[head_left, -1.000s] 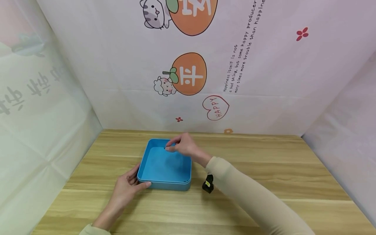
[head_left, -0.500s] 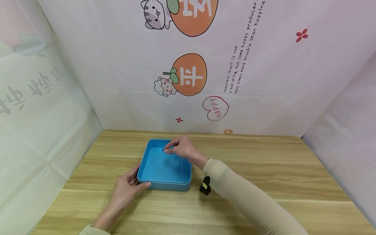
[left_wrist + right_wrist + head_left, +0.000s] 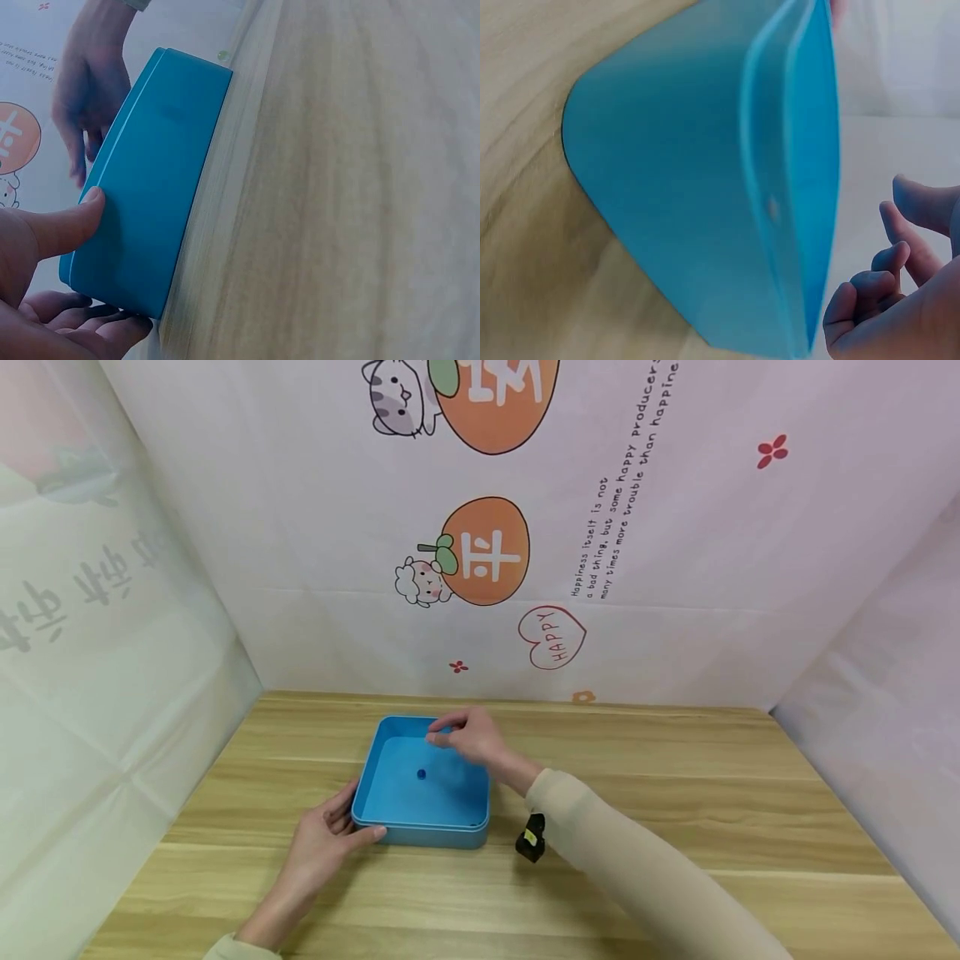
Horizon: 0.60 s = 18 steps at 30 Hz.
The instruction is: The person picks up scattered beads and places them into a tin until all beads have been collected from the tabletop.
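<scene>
A square blue plastic box (image 3: 420, 835) sits open-topped on the table. My left hand (image 3: 322, 839) grips its near left corner, with the thumb on the front rim and the fingers at the left side; the left wrist view shows the thumb (image 3: 71, 225) against the wall. Inside, on the floor of the box, lies a small dark blue bead-like piece (image 3: 422, 774). Over the far right part of the box hovers my right hand (image 3: 474, 739), holding nothing. In the right wrist view its thumb (image 3: 926, 202) and index finger stand apart, the other fingers loosely bent.
The wood-grain table (image 3: 660, 802) runs back to a white printed cloth (image 3: 637, 652). A tiny dark spot (image 3: 474, 823) shows in the near right corner of the box. A black wrist camera (image 3: 531, 838) hangs under the right sleeve.
The small dark blue piece, earlier pinched in my right fingertips, now lies on the box floor. My right hand has let go and moved slightly right. The left hand stays put.
</scene>
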### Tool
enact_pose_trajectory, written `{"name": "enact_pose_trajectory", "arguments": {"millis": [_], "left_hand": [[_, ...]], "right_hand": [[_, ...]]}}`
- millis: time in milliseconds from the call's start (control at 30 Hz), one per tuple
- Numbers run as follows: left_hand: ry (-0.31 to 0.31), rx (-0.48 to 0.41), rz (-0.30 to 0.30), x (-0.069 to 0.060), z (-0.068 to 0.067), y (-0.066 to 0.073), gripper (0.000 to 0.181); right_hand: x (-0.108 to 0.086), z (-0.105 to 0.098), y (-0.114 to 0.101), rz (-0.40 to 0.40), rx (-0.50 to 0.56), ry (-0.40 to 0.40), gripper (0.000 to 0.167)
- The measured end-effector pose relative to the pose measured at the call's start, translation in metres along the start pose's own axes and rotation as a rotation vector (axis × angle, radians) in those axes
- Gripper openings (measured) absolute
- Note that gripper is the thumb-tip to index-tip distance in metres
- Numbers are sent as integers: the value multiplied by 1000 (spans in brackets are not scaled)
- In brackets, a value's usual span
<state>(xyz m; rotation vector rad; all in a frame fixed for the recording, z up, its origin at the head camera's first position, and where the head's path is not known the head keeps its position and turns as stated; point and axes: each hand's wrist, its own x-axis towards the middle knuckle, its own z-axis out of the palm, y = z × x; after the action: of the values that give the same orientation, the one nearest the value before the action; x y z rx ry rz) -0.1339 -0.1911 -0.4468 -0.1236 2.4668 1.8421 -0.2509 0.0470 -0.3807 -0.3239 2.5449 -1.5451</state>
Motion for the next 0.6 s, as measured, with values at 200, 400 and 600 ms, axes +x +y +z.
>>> {"name": "enact_pose_trajectory", "arguments": {"millis": [200,400,600], "left_hand": [[-6,-4,3,0,0,1,96],[-11,-6,-3,0,-1,3,96],[-11,8,-8,0,0,2,96]], "right_hand": [[-14,-35,8,-44,42,61,13],[-29,-71,33,-26,60,68,21],[-47,-93,63,21,51,76,25]]}}
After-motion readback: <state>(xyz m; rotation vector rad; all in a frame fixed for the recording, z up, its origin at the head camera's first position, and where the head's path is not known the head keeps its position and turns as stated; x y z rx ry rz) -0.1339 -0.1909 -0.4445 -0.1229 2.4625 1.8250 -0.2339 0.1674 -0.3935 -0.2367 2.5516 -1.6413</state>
